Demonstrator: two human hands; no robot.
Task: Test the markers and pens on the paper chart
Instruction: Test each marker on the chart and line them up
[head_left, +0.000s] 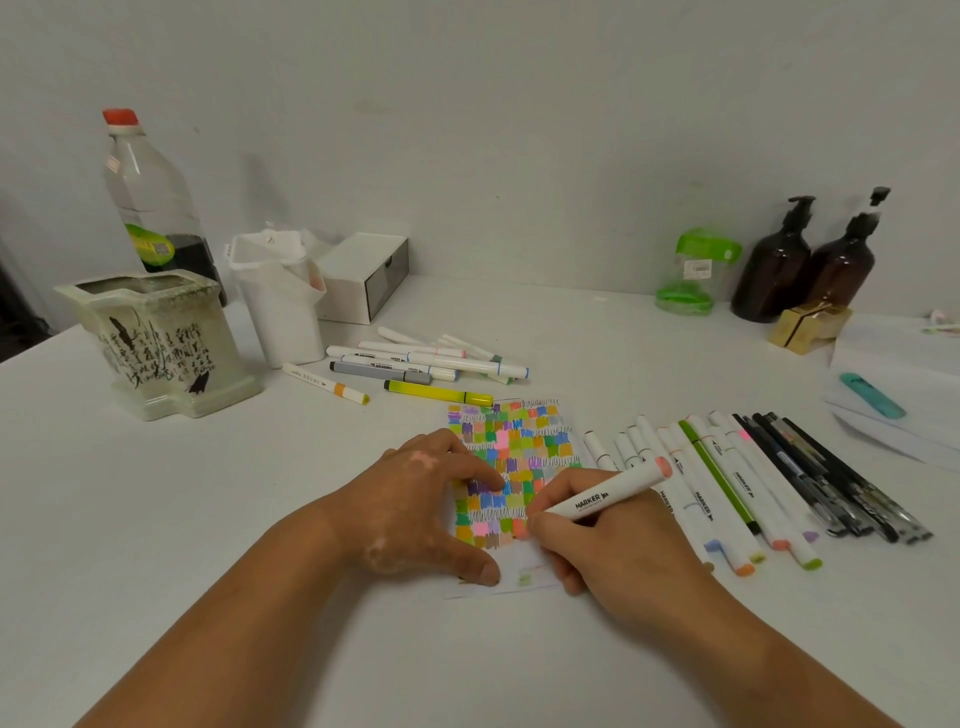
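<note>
White table (208, 519), head view: chart (519, 441) lies centre, thin and likely to slide. Left hand (410, 504) presses it flat, fingers extended. Right hand (613, 551) pinches marker (608, 493) near its tip, which touches the chart. Judged light and rigid; the low hold suits.

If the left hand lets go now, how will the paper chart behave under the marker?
The paper chart looks thin and light, so the marker gripped by the right hand would probably drag it across the smooth table. The left hand pressing it flat hints at that. Lifted by one edge, it would likely flop.
</note>
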